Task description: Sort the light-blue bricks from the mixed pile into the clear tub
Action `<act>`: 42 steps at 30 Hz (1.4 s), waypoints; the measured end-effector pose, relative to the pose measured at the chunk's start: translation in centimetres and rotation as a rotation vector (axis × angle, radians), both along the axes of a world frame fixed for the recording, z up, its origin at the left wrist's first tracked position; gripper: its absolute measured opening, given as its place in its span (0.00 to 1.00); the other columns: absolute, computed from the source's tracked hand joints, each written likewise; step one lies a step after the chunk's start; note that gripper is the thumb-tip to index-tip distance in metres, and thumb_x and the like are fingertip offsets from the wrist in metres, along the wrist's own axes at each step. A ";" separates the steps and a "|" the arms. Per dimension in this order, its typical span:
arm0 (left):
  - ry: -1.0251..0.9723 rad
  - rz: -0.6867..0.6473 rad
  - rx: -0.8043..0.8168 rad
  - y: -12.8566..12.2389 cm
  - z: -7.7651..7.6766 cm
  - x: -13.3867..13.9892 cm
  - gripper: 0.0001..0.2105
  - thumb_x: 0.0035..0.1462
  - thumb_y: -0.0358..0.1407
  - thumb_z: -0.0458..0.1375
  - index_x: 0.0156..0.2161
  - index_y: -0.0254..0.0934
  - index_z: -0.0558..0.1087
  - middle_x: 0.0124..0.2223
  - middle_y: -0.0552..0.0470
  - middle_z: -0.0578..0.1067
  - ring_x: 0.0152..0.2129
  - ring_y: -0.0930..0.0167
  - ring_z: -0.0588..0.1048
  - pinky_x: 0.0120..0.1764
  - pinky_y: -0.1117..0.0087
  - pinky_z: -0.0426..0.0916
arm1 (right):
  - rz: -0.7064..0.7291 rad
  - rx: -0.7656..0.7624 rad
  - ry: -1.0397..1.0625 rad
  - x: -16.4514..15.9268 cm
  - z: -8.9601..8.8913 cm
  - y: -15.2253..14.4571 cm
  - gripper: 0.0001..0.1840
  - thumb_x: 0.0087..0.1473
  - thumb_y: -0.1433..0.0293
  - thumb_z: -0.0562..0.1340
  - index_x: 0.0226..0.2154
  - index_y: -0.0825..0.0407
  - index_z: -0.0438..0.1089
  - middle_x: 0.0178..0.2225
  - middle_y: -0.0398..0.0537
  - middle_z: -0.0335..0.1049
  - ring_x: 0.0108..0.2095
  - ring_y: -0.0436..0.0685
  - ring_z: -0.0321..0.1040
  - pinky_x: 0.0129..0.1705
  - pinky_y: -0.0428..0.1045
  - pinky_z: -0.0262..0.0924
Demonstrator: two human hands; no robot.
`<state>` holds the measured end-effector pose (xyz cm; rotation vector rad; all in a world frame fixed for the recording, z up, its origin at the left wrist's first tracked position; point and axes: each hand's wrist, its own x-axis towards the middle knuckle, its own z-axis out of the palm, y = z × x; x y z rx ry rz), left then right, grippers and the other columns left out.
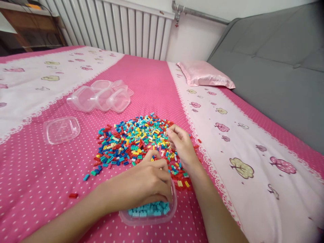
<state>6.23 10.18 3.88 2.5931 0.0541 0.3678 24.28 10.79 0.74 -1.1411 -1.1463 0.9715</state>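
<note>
A heap of small toy building bricks (pixel 141 135) in red, blue, yellow, green, white and light blue lies spread on the pink bedspread. In front of it stands a clear plastic container (pixel 149 221) holding light blue bricks (pixel 149 209). My left hand (pixel 152 179) is over this container with its fingers curled down; whatever they hold is hidden. My right hand (pixel 181 143) is above the heap's right side, thumb and forefinger pinched together. Anything between those fingertips is too small to make out.
Several clear containers (pixel 103 98) lie clustered at the back left. Nearer is a separate clear lid (pixel 62 130). A stray red brick (pixel 73 195) lies at the left. Behind are a pink pillow (pixel 205 74), a grey headboard (pixel 273 67) and a white radiator (pixel 126 30).
</note>
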 end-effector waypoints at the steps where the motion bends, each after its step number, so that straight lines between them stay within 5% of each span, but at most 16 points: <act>1: -0.004 0.005 0.010 0.0 -0.1 0.0 0.05 0.61 0.32 0.63 0.33 0.43 0.77 0.34 0.60 0.81 0.38 0.70 0.71 0.56 0.63 0.53 | 0.001 0.000 -0.001 0.0 0.0 0.0 0.20 0.54 0.51 0.64 0.26 0.48 0.61 0.21 0.35 0.46 0.21 0.49 0.43 0.22 0.46 0.42; 7: 0.009 0.043 0.082 -0.3 -0.9 0.1 0.04 0.62 0.36 0.63 0.35 0.42 0.76 0.34 0.57 0.78 0.39 0.68 0.71 0.57 0.60 0.52 | 0.008 -0.002 -0.002 -0.1 -0.1 0.0 0.21 0.54 0.50 0.64 0.26 0.48 0.61 0.21 0.35 0.45 0.21 0.49 0.41 0.22 0.46 0.41; 17: 0.045 -0.017 0.079 -0.2 0.5 0.0 0.08 0.63 0.33 0.62 0.30 0.42 0.75 0.34 0.58 0.79 0.39 0.69 0.71 0.56 0.61 0.53 | 0.013 0.005 -0.010 0.0 -0.1 -0.1 0.20 0.56 0.51 0.63 0.26 0.48 0.61 0.21 0.35 0.45 0.21 0.49 0.42 0.22 0.46 0.42; 31: 0.009 -0.032 0.109 0.2 0.2 -0.5 0.09 0.64 0.34 0.60 0.31 0.41 0.76 0.34 0.56 0.77 0.40 0.69 0.70 0.57 0.61 0.52 | 0.035 0.039 -0.013 0.1 -0.5 0.1 0.19 0.58 0.54 0.64 0.27 0.49 0.62 0.22 0.35 0.48 0.22 0.48 0.45 0.23 0.45 0.44; 34: -0.060 0.080 0.103 0.5 0.6 -0.6 0.06 0.66 0.34 0.58 0.37 0.43 0.77 0.36 0.56 0.77 0.39 0.69 0.70 0.55 0.60 0.51 | 0.066 0.044 -0.063 0.3 -0.2 0.0 0.19 0.58 0.52 0.63 0.28 0.50 0.66 0.23 0.37 0.53 0.23 0.48 0.47 0.24 0.45 0.46; 37: -0.262 0.368 0.161 1.2 0.5 -0.9 0.07 0.67 0.32 0.56 0.42 0.43 0.76 0.37 0.55 0.77 0.37 0.69 0.71 0.50 0.60 0.53 | 0.143 0.059 -0.174 0.6 0.0 -0.2 0.19 0.59 0.52 0.63 0.30 0.51 0.72 0.24 0.39 0.59 0.24 0.50 0.51 0.26 0.46 0.48; 40: -0.394 0.622 0.285 2.0 -0.1 -0.9 0.08 0.65 0.30 0.57 0.47 0.41 0.74 0.40 0.52 0.77 0.38 0.67 0.72 0.47 0.60 0.56 | 0.236 0.051 -0.263 0.8 0.0 -0.4 0.19 0.59 0.52 0.63 0.33 0.50 0.76 0.22 0.39 0.57 0.23 0.50 0.49 0.25 0.47 0.45; 42: -0.391 0.678 0.332 2.4 -0.6 -0.8 0.09 0.64 0.31 0.58 0.49 0.41 0.74 0.42 0.51 0.77 0.39 0.66 0.72 0.48 0.59 0.55 | 0.286 0.046 -0.300 0.7 -0.1 -0.4 0.19 0.60 0.52 0.62 0.34 0.50 0.77 0.21 0.39 0.56 0.22 0.50 0.47 0.24 0.47 0.43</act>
